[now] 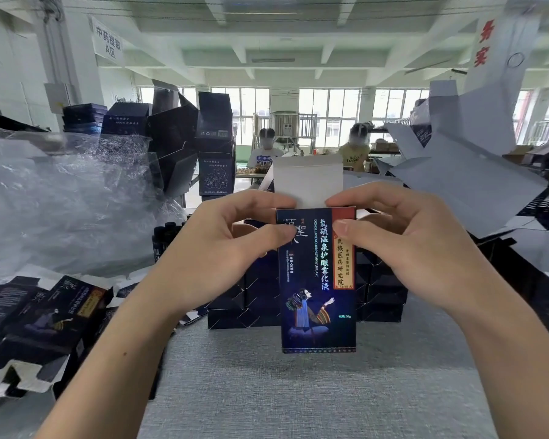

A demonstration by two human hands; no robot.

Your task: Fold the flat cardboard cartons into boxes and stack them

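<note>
Got two bare forearms low in frame at 7 and 5 o'clock, angled toward dead centre. Left hand (222,248) pinching the top left corner of the carton (317,296), thumb flat on the printed front, forefinger curled over the top edge. Right hand (403,245) mirroring that on the top right corner, thumb on the red label strip, forefinger up at the rim. Other fingers tucked behind, no way to see how they lie.

Carton upright between both hands, dark blue, with Chinese lettering and a seated figure printed low on the front. Bottom end right down at the grey cloth table (298,400), touching or just above, can't tell which. White top flap (308,182) sticking straight up at 12 o'clock, not folded down yet.

Just behind the carton, a stack of folded dark boxes (232,308) spreading toward 9 and 3 o'clock. Pile of flat printed cartons (45,318) at 8 o'clock. Big heap of crinkled clear plastic wrap (61,210) at 10 o'clock. More dark boxes (214,122) piled high at 11 o'clock. Loose heap of flat blanks (466,185), white side showing, at 2 o'clock. Way back around 12 o'clock, one person in a white shirt (265,155) and another in yellow (355,155) at a far bench.
</note>
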